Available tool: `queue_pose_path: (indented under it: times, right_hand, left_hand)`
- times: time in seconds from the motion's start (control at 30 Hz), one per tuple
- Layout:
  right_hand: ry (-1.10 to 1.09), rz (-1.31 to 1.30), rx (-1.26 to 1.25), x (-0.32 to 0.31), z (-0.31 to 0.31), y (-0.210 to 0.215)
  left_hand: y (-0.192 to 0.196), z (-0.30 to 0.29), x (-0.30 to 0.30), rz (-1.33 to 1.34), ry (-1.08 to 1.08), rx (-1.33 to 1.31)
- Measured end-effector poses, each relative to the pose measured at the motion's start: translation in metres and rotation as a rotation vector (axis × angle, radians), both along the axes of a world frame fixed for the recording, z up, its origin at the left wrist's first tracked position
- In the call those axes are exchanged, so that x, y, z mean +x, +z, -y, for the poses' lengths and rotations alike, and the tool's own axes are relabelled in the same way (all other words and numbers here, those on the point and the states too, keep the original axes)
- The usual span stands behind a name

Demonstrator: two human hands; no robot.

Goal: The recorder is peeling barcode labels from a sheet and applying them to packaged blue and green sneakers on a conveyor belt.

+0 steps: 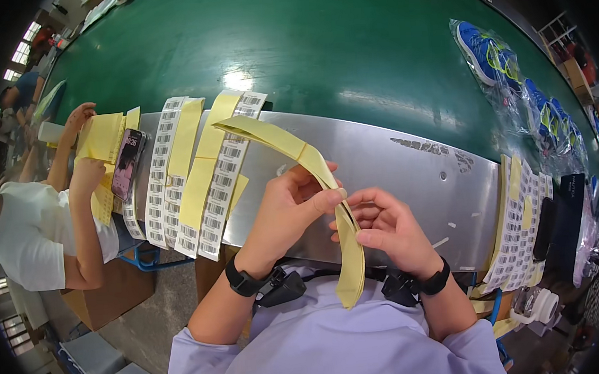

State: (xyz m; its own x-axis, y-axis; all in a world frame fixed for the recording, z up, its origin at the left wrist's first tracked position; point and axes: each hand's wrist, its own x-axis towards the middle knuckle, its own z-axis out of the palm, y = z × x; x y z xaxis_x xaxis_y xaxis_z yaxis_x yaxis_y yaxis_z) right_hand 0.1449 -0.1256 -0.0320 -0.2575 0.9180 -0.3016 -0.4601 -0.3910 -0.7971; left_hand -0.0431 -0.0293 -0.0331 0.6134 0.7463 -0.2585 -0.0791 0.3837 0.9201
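Observation:
A bundle of long yellow paper strips (279, 138) arches over the metal tabletop in front of me, its lower end hanging toward my lap. My left hand (280, 212) is closed round the middle of the bundle, thumb pressed on its face. On the other side, my right hand (399, 234) pinches the edge lower down with thumb and fingers. Barcode label sheets (224, 175) lie to the left of my left hand, some turned yellow side up; the bundle's far end is just over them.
A phone (128, 164) lies left of the sheets, where a co-worker's hands (89, 175) handle yellow sheets. More barcode sheets (514, 231) are at the right, beside a dark box (567, 220). Blue shoes in clear bags (488, 52) rest on the green table surface (345, 45).

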Motion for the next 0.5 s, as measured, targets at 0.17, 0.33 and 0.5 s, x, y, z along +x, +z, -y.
queue_pose_path:
  times: [0.17,0.33,0.5]
  right_hand:
    - [-0.004,0.026,-0.017,-0.011,-0.002,0.003]
    - [-0.021,0.093,-0.02,-0.027,-0.004,0.008]
    - [-0.044,0.096,-0.035,-0.047,-0.007,0.01]
  left_hand:
    - [-0.002,-0.002,-0.01,0.028,-0.006,0.007]
    - [-0.01,-0.006,-0.024,0.089,-0.021,0.02]
    - [-0.012,-0.014,-0.04,0.102,-0.048,0.003]
